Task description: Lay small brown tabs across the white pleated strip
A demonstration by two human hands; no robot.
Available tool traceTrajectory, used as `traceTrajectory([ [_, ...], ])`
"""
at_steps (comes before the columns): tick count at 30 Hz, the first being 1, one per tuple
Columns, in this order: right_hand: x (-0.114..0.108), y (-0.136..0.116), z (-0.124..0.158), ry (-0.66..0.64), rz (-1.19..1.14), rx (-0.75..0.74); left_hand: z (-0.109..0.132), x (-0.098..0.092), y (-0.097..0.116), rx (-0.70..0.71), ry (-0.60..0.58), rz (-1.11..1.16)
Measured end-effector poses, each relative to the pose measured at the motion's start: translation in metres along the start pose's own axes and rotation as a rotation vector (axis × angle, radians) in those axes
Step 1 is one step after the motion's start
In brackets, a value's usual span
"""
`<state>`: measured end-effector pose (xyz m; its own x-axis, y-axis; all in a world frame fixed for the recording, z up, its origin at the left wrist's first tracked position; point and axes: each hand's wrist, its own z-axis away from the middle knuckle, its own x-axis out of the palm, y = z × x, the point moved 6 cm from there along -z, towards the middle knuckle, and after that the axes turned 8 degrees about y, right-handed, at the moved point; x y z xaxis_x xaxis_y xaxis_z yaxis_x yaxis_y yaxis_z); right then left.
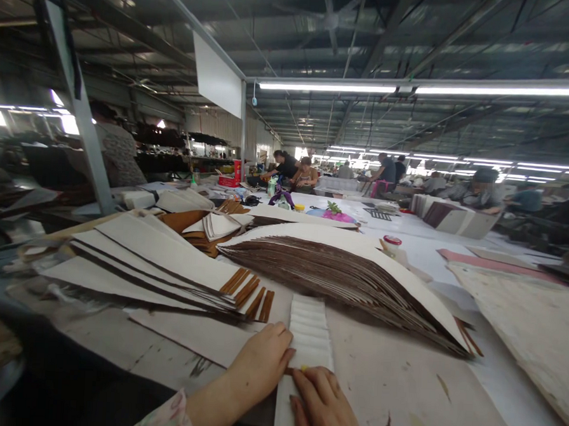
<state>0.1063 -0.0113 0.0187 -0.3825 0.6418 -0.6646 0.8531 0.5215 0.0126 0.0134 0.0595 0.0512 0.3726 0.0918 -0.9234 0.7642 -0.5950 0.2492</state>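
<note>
My left hand [260,361] rests on the table with fingers curled, touching the left edge of a row of overlapping white strips [309,332] that runs away from me. My right hand [324,406] lies flat on the near end of the same row, fingers stretched toward the left hand; a small yellow thing shows at its fingertips. Just beyond the strips lies a large fanned stack of brown-edged white sheets [352,274]. To the left lies another fan of white sheets with tan tabs [167,270].
The worktable [399,384] is stained and stretches far ahead. A rough beige sheet [531,327] lies at the right. A metal post [80,100] rises at the left. Several people work at the far end; bottles and small items stand there.
</note>
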Motion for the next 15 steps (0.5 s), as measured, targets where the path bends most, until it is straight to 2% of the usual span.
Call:
traceTrajectory([
  [9, 0.000, 0.001, 0.001, -0.004, -0.004, 0.025, -0.006, 0.001, -0.005, -0.040, 0.024, 0.092],
  [15, -0.001, 0.001, 0.003, 0.025, -0.007, 0.032, -0.019, -0.002, -0.007, -0.068, -0.025, 0.205],
])
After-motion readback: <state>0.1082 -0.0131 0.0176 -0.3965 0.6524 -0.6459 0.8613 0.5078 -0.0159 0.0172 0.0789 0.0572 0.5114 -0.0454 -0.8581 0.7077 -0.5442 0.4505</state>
